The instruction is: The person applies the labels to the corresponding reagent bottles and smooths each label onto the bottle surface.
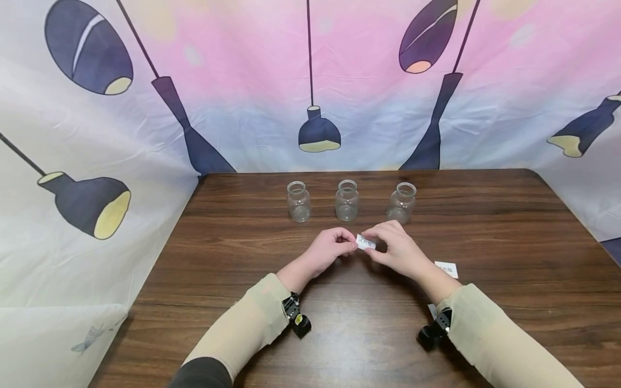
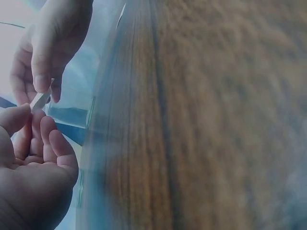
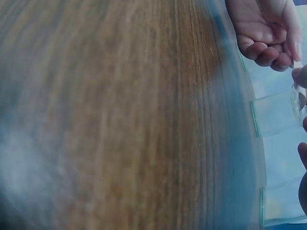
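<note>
A small white label (image 1: 366, 242) with dark printed characters is held up over the table between both hands. My left hand (image 1: 327, 250) pinches its left end between thumb and fingertips. From the other side, my right hand (image 1: 397, 249) pinches the right end the same way. The left wrist view shows the label (image 2: 40, 101) nearly edge-on, with the left thumb (image 2: 14, 119) against it. Just beyond the hands stand three clear glass jars in a row: a left one (image 1: 298, 202), a middle one (image 1: 346, 201) and a right one (image 1: 401, 202), whose base the right hand's fingers overlap.
Another white printed label (image 1: 446, 269) lies on the brown wooden table (image 1: 514, 226), partly behind the right forearm. A further white piece (image 1: 432, 310) peeks out by the right wrist camera. A patterned cloth (image 1: 262, 108) hangs behind the table.
</note>
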